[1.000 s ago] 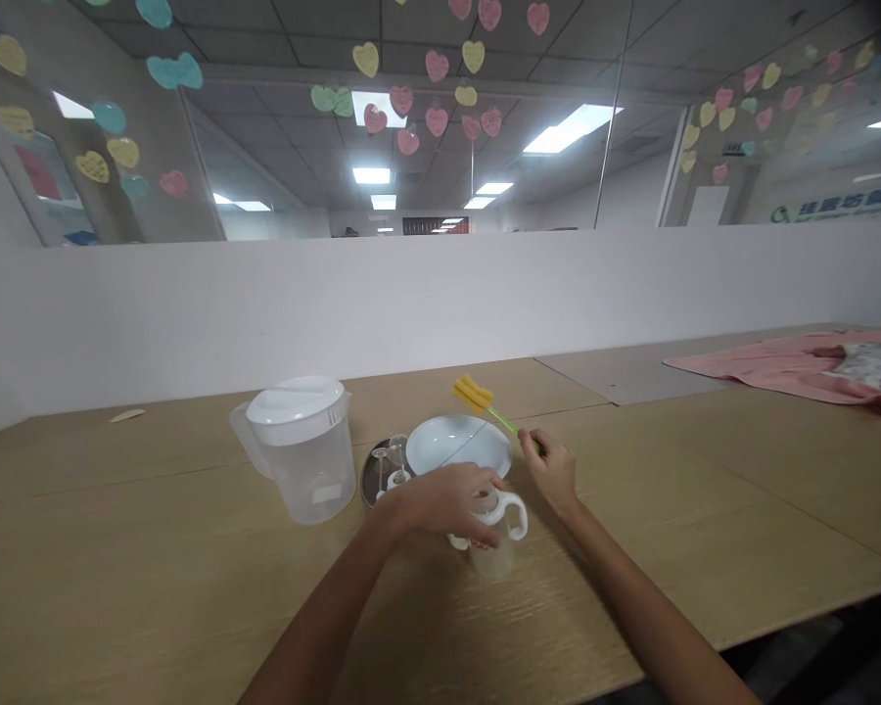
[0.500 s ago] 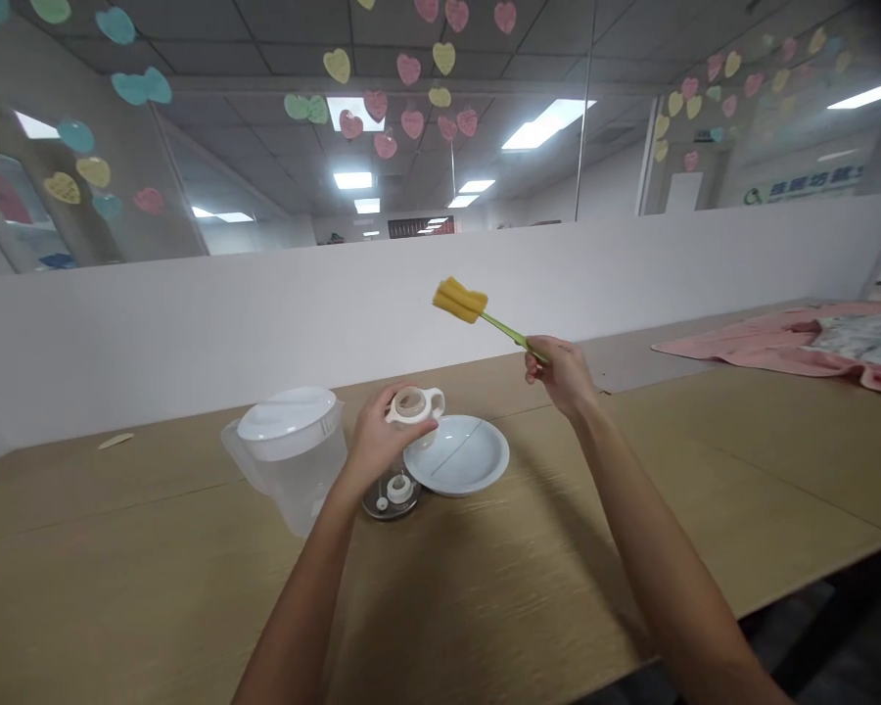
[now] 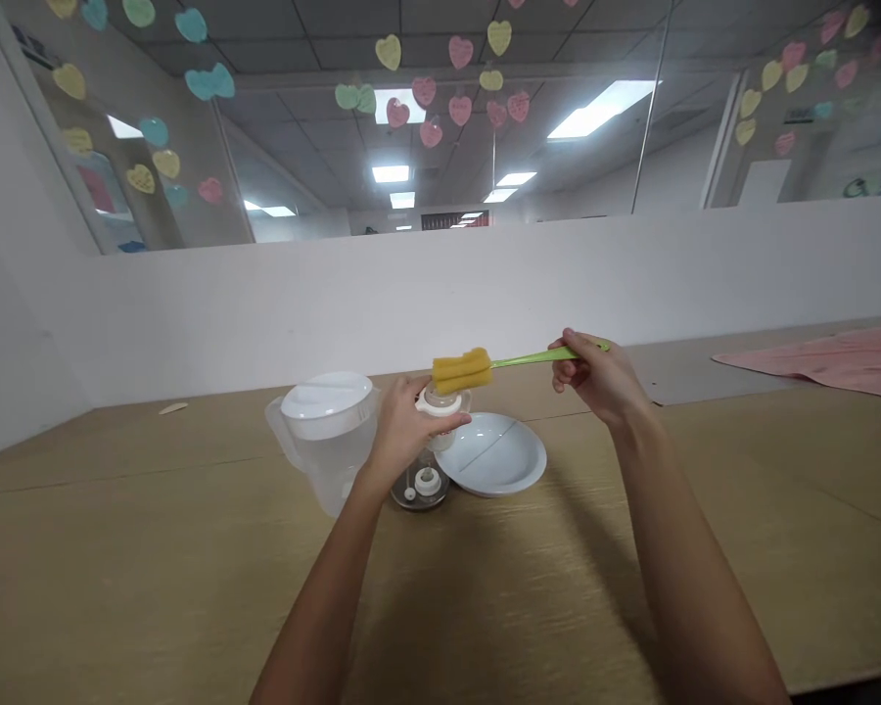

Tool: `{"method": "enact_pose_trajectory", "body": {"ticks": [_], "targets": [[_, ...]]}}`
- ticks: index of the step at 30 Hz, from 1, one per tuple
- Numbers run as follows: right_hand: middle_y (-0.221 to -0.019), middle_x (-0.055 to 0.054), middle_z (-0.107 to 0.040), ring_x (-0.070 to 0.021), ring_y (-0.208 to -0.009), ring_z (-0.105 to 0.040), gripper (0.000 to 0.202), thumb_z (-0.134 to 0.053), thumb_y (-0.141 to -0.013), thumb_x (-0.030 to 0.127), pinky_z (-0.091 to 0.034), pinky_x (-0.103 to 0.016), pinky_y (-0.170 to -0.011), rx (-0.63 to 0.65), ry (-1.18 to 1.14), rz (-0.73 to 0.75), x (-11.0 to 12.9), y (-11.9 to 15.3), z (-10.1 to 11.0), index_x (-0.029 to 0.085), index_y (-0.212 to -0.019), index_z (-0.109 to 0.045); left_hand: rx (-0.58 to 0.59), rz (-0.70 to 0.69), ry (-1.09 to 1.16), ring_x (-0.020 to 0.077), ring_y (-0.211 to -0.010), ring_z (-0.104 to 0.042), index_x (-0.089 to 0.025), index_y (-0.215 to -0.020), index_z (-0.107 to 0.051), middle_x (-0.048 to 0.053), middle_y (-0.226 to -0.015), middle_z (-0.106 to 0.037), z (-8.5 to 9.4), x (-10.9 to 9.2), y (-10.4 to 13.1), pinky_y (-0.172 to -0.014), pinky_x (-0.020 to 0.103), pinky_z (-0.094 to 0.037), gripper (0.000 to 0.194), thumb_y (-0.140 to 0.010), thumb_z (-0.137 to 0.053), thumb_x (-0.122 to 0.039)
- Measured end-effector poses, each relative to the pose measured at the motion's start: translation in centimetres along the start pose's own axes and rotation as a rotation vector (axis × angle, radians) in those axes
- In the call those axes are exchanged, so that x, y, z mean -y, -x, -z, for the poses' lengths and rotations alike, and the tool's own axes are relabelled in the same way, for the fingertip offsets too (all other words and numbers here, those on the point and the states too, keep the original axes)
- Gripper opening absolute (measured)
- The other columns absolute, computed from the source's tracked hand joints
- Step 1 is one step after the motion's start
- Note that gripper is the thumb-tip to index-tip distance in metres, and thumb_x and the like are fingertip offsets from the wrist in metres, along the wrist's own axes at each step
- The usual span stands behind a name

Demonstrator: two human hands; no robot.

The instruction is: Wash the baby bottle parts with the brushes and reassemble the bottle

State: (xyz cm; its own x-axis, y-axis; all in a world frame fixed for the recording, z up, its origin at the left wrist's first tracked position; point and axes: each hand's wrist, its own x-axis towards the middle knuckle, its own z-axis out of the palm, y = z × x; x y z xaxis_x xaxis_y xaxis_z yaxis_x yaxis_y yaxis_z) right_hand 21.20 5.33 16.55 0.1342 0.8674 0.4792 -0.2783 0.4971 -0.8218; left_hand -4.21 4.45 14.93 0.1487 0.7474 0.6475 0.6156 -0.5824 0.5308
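My left hand (image 3: 405,428) is closed round a baby bottle (image 3: 444,403) with a white collar and handles, its open mouth facing up. In my right hand (image 3: 594,374) is the green handle of a bottle brush (image 3: 464,370). The brush's yellow sponge head lies level just above the bottle's mouth; whether they touch I cannot tell. Below my left hand, a dark round dish (image 3: 405,498) holds a white ring with a teat (image 3: 427,481) and a small white piece with a stem. My fingers hide part of the bottle.
Left of my hands stands a clear pitcher (image 3: 330,446) with a white lid. A white bowl (image 3: 510,480) with a thin stick across it sits behind the dish. Further right lies a pink cloth (image 3: 837,360); a small flat beige piece (image 3: 173,408) rests at far left.
The brush has come down and turned level, so its sponge head is now over the bottle's mouth. My view has swung a little to the left.
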Motion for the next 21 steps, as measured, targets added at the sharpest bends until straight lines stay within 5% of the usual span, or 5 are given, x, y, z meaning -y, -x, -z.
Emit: {"method": "enact_pose_trajectory", "body": {"ticks": [5,10,15,21], "targets": [[-0.040,0.010,-0.028,-0.0058,-0.036,-0.034,0.033,-0.070,-0.072,0.046,-0.042,-0.023,-0.038,0.004,0.088,0.098,1.4,0.9,0.1,0.015,-0.067,-0.062,-0.049,-0.106,-0.208,0.0201,-0.085,-0.056,-0.020,-0.108,-0.064,0.002,-0.088,-0.052,-0.1,0.2,0.0,-0.075,0.030,-0.046,0.066,-0.052,-0.082,-0.049],[-0.048,0.004,-0.046,-0.0061,-0.036,-0.043,0.038,-0.068,-0.072,0.050,-0.039,-0.021,-0.037,0.067,0.296,0.167,2.1,2.3,-1.9,0.014,-0.062,-0.059,-0.022,-0.226,-0.353,0.0219,-0.088,-0.054,-0.019,-0.107,-0.062,0.004,-0.090,-0.053,-1.7,0.5,0.5,-0.076,0.032,-0.046,0.055,-0.059,-0.082,-0.038],[-0.043,0.004,-0.048,-0.0089,-0.038,-0.050,0.045,-0.061,-0.075,0.057,-0.039,-0.020,-0.038,0.215,0.432,0.117,0.9,2.8,-4.5,0.015,-0.063,-0.059,0.093,-0.301,-0.353,0.0217,-0.087,-0.053,-0.019,-0.109,-0.060,0.004,-0.088,-0.052,-3.6,-0.6,1.0,-0.077,0.031,-0.045,0.056,-0.061,-0.080,-0.039],[-0.041,0.007,-0.039,-0.0064,-0.033,-0.041,0.039,-0.067,-0.074,0.052,-0.044,-0.023,-0.037,-0.033,0.256,0.167,2.7,2.1,-0.9,0.016,-0.062,-0.056,0.123,-0.250,-0.441,0.0223,-0.089,-0.053,-0.019,-0.111,-0.058,0.005,-0.093,-0.052,-3.6,0.4,0.8,-0.076,0.031,-0.043,0.055,-0.063,-0.079,-0.037]]}}
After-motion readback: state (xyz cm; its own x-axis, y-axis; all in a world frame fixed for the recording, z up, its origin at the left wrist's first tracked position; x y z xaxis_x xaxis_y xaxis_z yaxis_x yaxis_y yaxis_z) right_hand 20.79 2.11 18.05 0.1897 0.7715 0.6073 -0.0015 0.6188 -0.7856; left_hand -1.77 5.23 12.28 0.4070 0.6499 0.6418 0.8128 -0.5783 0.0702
